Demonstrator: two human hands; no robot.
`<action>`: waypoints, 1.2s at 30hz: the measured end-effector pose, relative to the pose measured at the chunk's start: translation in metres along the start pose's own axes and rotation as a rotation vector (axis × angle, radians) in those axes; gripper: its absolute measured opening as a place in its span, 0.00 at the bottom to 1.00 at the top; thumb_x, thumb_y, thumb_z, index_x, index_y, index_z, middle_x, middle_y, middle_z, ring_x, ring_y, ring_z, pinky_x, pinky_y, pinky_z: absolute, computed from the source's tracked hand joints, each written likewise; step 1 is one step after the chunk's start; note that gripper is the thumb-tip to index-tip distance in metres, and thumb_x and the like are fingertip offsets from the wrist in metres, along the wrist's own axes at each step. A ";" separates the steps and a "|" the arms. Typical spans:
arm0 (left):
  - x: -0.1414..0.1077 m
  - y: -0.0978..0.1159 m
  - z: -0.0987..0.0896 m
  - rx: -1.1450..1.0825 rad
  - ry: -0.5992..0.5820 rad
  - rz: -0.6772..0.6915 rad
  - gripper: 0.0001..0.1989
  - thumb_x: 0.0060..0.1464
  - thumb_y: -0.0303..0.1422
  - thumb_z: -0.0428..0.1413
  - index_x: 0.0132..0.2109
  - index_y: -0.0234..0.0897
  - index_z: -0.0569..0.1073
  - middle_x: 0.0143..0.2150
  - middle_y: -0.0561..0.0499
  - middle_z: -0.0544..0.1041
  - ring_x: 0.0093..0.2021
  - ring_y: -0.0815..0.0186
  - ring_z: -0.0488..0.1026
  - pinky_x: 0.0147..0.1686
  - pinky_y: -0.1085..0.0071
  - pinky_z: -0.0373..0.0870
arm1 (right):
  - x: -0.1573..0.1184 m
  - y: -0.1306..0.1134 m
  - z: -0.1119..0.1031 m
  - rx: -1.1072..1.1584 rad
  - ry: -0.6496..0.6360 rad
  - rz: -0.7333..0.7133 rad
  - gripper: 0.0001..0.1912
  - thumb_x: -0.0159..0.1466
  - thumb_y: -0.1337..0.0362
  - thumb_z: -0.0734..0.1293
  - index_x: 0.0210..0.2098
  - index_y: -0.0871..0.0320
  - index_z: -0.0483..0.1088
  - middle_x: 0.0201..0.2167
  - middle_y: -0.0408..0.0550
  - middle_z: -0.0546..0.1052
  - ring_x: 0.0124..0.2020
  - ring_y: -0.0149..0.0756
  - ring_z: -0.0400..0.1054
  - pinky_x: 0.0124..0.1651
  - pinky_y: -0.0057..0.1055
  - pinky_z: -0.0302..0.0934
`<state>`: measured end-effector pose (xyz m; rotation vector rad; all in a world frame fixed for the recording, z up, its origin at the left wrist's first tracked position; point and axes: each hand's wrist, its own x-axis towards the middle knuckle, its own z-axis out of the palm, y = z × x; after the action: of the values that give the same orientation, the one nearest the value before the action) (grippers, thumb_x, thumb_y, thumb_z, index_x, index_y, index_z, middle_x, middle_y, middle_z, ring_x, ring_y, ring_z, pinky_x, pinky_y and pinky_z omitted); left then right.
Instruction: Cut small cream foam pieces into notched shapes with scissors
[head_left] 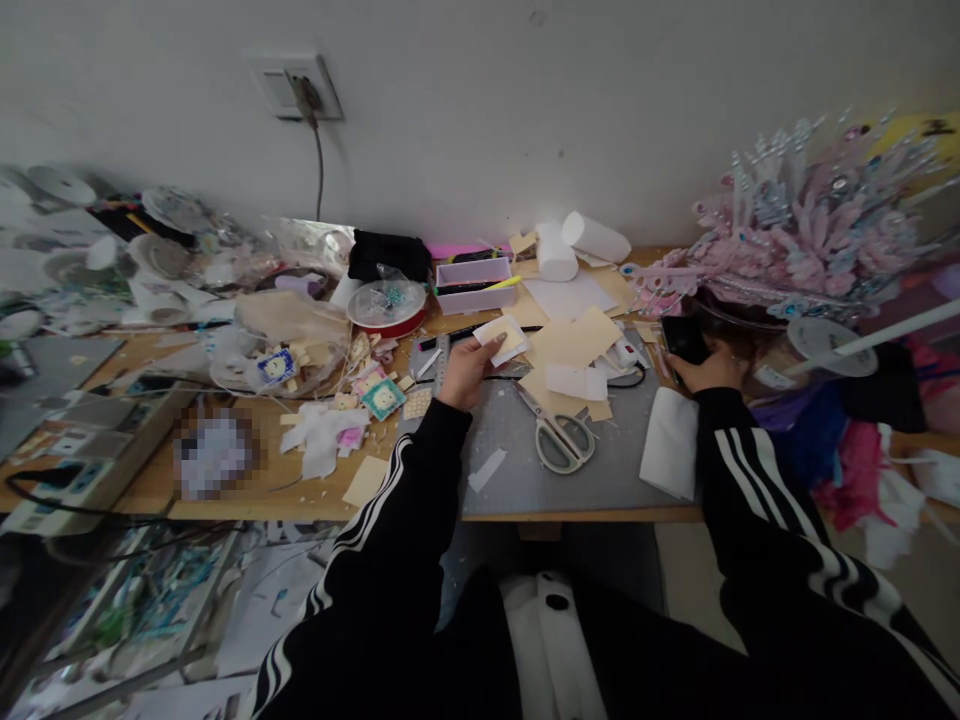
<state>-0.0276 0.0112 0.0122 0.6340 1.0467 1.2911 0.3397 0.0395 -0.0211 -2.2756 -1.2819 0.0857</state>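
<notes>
My left hand (465, 374) pinches a small white piece with a cream patch (504, 338) above the grey cutting mat (495, 415). At the right side of the mat, my right hand (711, 370) is closed around a black, flat object like a phone (685, 340). Scissors with grey-white handles (564, 443) lie on the mat between my arms, blades pointing away. Beyond them, cream sheets (564, 345) overlap, with a white strip (576, 381) on top. A folded white cloth or paper roll (670, 443) rests beside my right wrist.
Pink and silver feathery decorations (810, 220) crowd the right side. Against the wall stand a lilac tray (474, 284) with pens and white rolls (596, 238). A ribbon spool (386, 303), plastic bags (289, 330) and scraps fill the left, near a power strip (97, 450).
</notes>
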 end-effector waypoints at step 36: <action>0.003 -0.002 -0.002 -0.010 -0.009 0.010 0.15 0.42 0.34 0.69 0.37 0.32 0.79 0.36 0.47 0.83 0.37 0.62 0.81 0.39 0.67 0.79 | -0.035 -0.001 -0.024 -0.127 -0.235 -0.162 0.25 0.62 0.63 0.57 0.56 0.70 0.62 0.59 0.70 0.67 0.65 0.52 0.54 0.68 0.42 0.46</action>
<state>-0.0287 0.0129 0.0086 0.6383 1.0303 1.3003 0.3275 0.0018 -0.0069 -2.3098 -1.6306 0.2261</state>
